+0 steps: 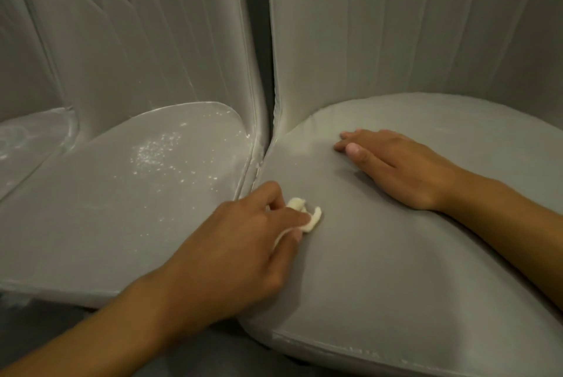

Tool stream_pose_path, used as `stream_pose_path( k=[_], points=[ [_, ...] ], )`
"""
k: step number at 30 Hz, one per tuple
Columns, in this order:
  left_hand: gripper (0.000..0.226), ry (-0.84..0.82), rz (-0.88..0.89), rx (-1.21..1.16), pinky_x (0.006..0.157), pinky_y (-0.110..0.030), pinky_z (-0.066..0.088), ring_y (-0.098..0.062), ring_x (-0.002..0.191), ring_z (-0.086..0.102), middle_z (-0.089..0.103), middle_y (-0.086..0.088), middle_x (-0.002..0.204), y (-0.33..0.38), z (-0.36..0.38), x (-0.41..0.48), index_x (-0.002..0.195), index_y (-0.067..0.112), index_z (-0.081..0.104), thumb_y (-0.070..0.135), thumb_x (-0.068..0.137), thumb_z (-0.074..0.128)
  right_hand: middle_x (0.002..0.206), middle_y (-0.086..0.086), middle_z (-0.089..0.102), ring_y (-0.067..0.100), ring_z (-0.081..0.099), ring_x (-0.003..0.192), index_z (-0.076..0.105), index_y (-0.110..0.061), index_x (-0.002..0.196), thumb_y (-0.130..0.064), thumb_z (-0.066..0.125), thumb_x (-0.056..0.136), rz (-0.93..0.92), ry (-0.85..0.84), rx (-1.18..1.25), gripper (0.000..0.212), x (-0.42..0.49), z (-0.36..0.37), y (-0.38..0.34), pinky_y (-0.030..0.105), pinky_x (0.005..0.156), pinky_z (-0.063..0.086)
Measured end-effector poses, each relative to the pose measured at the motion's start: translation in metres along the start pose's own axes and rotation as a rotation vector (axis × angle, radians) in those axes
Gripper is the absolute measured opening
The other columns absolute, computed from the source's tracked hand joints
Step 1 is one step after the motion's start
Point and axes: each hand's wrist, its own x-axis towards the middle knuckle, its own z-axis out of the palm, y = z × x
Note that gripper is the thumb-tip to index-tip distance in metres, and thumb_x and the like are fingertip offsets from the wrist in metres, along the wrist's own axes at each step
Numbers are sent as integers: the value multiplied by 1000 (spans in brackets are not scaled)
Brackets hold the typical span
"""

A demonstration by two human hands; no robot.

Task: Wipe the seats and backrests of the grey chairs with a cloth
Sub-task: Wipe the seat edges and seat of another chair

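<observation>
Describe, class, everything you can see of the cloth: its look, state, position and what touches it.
The cloth is small, cream-white and soft-looking, bunched into a crumpled wad. Only part of it shows; the rest is hidden under the left hand, whose fingers pinch it. It rests on the grey right seat, near that seat's left edge and close to the left seat. Nothing else visibly touches it.
</observation>
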Motion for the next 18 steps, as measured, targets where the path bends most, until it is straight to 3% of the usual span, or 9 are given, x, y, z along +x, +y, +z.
stream_pose_path(
  k=[3, 6, 11, 18],
  points=[
    [39, 26, 12, -25, 79, -23, 45, -6, 87, 58, 54, 16, 107, -22, -10, 19, 128, 32, 69, 45, 99, 45, 151, -13, 45, 7, 34, 141, 49, -29, 142, -65, 8, 90, -25, 38, 31, 74, 1, -2, -3, 31, 120, 20],
    [37, 121, -48, 75, 83, -26, 42, -18, 92, 59, 55, 5, 116, -49, -6, 58, 133, 28, 65, 40, 105, 45, 139, -7, 56, 16, 47, 130, 58, -28, 130, -59, 13, 95, -49, 71, 62, 65, 1, -4, -5, 31, 112, 30],
    [34, 55, -62, 140, 88, -33, 47, -26, 98, 63, 57, 0, 122, -48, 12, 71, 134, 30, 65, 36, 105, 48, 145, -9, 52, 13, 43, 135, 55, -30, 135, -66, 10, 95, -27, 68, 63, 71, 1, -2, -2, 29, 115, 27],
    [30, 68, 29, 15, 65, -35, 54, -13, 70, 57, 55, 6, 109, 19, 10, -4, 126, 33, 67, 35, 101, 50, 155, -14, 39, 6, 29, 145, 44, -29, 147, -79, -1, 82, -15, 54, -4, 93, 5, 4, 7, 36, 122, 20]
  ],
)
